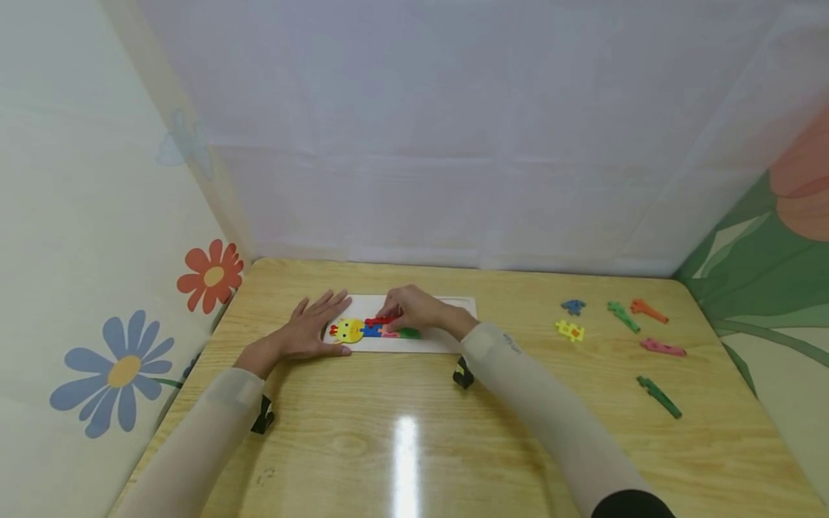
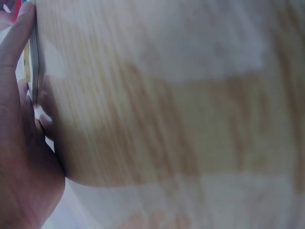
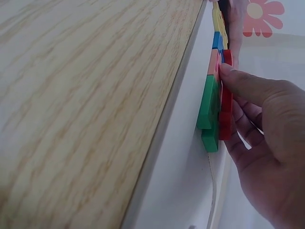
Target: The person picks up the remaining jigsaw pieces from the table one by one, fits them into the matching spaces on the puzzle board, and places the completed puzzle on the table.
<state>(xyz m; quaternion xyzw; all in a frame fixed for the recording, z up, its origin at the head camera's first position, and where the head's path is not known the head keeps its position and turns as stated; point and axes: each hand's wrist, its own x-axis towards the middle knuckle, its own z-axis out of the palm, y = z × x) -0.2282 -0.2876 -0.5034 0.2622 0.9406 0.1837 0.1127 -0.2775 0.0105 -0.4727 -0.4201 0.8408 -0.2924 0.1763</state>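
1. Nearest you, at right, the dark green piece (image 1: pixel 659 397) slants, long axis running from far left to near right.
2. Your board (image 1: pixel 395 345) lies lengthwise left to right; the magenta piece (image 1: pixel 663 348), well to its right, points nearly the same way.
3. Your left hand (image 1: pixel 311 329) rests on the board's left end, fingers apart, gripping nothing.
4. Along the board runs a row: yellow head (image 1: pixel 350 331), red-tipped end leftward, then blue (image 1: pixel 372 331), pink (image 3: pixel 213 62) and green (image 3: pixel 208 102) pieces.
5. Your right hand (image 1: pixel 414 308) pinches the red piece (image 3: pixel 226 112) at the row's far side, its long axis parallel to the row. Whether it sits flush, I cannot tell.
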